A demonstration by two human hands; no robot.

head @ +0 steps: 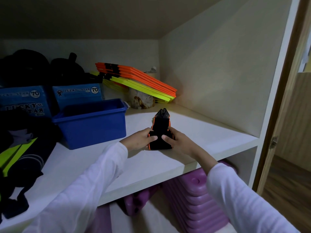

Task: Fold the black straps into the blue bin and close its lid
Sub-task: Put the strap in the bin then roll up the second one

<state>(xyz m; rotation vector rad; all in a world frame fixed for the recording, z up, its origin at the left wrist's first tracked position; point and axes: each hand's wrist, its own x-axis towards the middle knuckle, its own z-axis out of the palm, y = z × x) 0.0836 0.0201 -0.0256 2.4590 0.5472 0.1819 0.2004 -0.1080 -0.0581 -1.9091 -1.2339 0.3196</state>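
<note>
Both hands hold the black straps on the white shelf. The left hand and the right hand squeeze the near end, thumbs on top. The blue bin sits open just to the left.

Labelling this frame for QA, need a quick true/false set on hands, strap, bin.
1. Both hands hold the folded black strap with orange edging. True: left hand and right hand grip its near end.
2. The strap is inside the open blue plastic bin. False: it lies on the white shelf, right of the bin.
3. The bin has no lid on. True.
4. The orange and yellow flat hoops lie in the bin. False: they lean at the shelf's back.
</note>
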